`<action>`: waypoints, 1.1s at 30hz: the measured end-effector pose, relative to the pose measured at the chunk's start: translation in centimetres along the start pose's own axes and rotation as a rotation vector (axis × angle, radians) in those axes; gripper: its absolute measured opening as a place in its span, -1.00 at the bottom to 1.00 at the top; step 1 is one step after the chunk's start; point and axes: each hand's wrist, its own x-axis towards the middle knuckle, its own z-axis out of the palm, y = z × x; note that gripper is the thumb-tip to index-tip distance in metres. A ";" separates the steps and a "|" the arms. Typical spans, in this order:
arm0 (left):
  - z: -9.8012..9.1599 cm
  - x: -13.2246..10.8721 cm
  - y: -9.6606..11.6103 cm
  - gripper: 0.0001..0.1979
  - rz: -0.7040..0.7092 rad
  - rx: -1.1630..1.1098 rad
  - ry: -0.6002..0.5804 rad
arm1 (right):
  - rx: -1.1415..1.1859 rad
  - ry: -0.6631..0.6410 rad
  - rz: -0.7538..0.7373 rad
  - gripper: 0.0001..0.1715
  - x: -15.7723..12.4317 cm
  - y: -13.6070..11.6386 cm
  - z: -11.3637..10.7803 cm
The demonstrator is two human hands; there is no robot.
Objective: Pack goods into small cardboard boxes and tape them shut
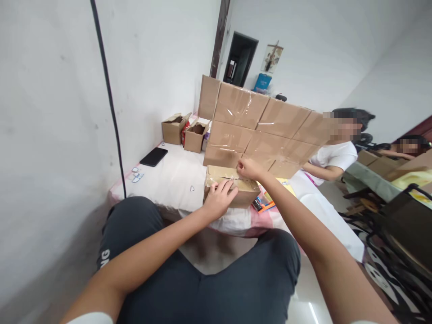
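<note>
A brown cardboard box (pixel 245 199) with clear tape on its top sits at the near edge of the cloth-covered table (pixel 178 180). My left hand (pixel 221 196) lies on the box's top and front edge, fingers spread. Above the far side of the box top, my right hand (pixel 249 169) is closed in a pinch; what is between its fingers is too small to make out. Just right of the box lies an orange and blue item (pixel 265 203), partly hidden by it. Behind the box stands a tall panel of taped cardboard (pixel 266 119).
Two small open boxes (pixel 173 131) (pixel 195 138) stand at the back left, with a black phone (pixel 154 156) nearer. A person in a white shirt (pixel 337 155) sits beyond the panel; another person and more cardboard are at the right. A black cable (pixel 110 90) hangs at the left.
</note>
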 end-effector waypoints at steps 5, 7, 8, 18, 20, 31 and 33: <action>-0.3 -0.4 0.2 -0.51 -0.030 0.022 -0.010 | 0.010 0.126 0.053 -0.87 -2.5 0.0 -0.9; -0.7 -0.3 0.3 -0.50 -0.058 0.007 -0.040 | 0.032 0.191 0.054 -0.83 -4.0 -0.4 -1.6; -1.0 -0.2 0.3 -0.50 -0.065 -0.003 -0.056 | 0.054 0.235 0.048 -0.82 -5.0 -0.7 -2.1; -3.5 2.7 -0.6 -0.43 -0.022 -0.026 -0.220 | 0.150 0.676 -0.086 -0.77 -19.4 -8.0 -13.7; -3.9 3.5 -1.0 -0.39 -0.007 -0.029 -0.265 | 0.121 0.731 -0.104 -0.79 -22.5 -9.8 -15.7; -6.2 5.8 -1.4 -0.14 -0.068 -0.055 -0.458 | -0.095 0.794 -0.393 -0.56 -31.5 -16.6 -15.9; -6.3 6.2 -1.2 -0.14 -0.097 -0.052 -0.493 | -0.138 0.743 -0.469 -0.48 -32.1 -17.1 -15.6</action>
